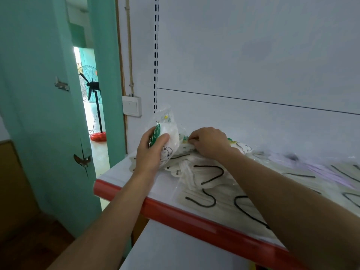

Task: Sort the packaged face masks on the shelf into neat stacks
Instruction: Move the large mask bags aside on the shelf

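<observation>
Left hand: forearm extended up from the lower left over the shelf's red front edge; fingers curled and closed around a bundle of packaged masks, thumb laid across the green printed label. The bundle is held upright at the shelf's left end, its long axis near vertical with a slight lean to the right, the crinkled clear top pointing up toward the white back panel, the lower end resting among the loose packs.

Right hand: forearm stretched diagonally from the lower right across the shelf, palm turned down, knuckles uppermost. Fingers are bent and drawn together in a narrow pinch at the edge of a flat pack lying near the back panel, just beside the held bundle. That pack is laid flat, its long axis roughly left to right.

Shelf: white surface, bare at the left corner. Loose white masks with black ear loops are spread flat in clear wrappers across the middle and front, overlapping, loops pointing in mixed directions. Pale purple packs are seen blurred toward the right.
</observation>
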Action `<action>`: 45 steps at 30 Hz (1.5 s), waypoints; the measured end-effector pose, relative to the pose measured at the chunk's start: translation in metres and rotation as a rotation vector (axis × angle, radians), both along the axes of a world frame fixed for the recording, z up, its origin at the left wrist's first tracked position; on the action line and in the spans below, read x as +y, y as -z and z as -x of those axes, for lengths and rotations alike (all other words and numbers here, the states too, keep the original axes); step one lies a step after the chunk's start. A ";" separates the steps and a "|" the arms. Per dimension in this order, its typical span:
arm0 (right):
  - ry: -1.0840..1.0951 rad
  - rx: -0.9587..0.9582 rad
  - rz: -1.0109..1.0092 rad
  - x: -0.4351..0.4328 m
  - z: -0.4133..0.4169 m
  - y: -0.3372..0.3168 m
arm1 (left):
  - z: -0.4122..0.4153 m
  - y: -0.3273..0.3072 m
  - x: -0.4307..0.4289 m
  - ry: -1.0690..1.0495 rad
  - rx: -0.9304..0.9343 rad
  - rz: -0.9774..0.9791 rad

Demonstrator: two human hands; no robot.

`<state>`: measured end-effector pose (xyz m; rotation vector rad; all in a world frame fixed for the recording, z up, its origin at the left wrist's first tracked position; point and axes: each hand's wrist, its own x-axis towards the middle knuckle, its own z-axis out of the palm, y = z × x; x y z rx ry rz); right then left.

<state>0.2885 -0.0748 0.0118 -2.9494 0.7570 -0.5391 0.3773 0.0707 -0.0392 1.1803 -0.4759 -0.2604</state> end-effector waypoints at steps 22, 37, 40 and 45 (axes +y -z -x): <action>0.208 -0.656 -0.285 -0.019 0.054 -0.054 | 0.013 -0.019 0.001 0.072 -0.120 0.086; 0.154 -1.017 -0.291 -0.014 0.213 -0.098 | 0.191 -0.103 -0.069 0.455 -0.119 0.276; 0.194 -1.047 -0.256 -0.018 0.279 -0.103 | 0.257 -0.112 -0.089 0.547 -0.107 0.301; 0.318 -1.107 -0.182 -0.029 0.418 -0.102 | 0.392 -0.115 -0.125 0.733 -0.092 0.319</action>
